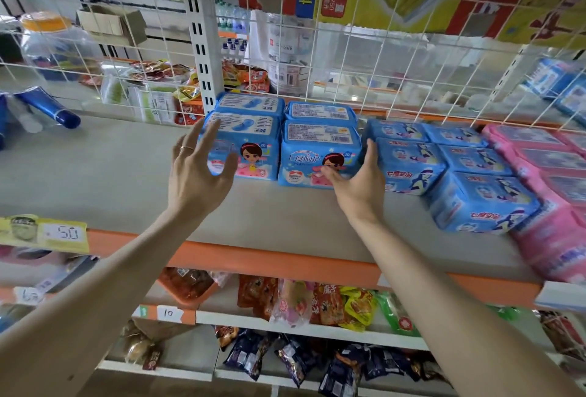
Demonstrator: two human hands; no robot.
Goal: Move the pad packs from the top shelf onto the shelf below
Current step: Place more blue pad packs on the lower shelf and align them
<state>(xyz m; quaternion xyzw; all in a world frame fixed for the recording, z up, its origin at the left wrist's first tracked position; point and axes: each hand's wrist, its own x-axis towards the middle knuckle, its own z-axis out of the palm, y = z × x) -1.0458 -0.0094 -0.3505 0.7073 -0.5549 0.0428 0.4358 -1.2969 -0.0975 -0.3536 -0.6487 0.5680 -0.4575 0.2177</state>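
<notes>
Seemingly barely begun: the pad packs (320, 155) all sit on the top shelf (111, 174); left hand (196, 174) spread, grip released, right hand (361, 184) flat against one, not grasping

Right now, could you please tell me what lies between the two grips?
Head view: blue pad packs, side by side, fill the gap between left grip and right grip.

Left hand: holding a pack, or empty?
Empty. Left hand is open, fingers spread in front of the left pack; contact cannot be told.

Bare forearms (104, 285); thin band ring (186, 148) on left grip (196, 174).
</notes>
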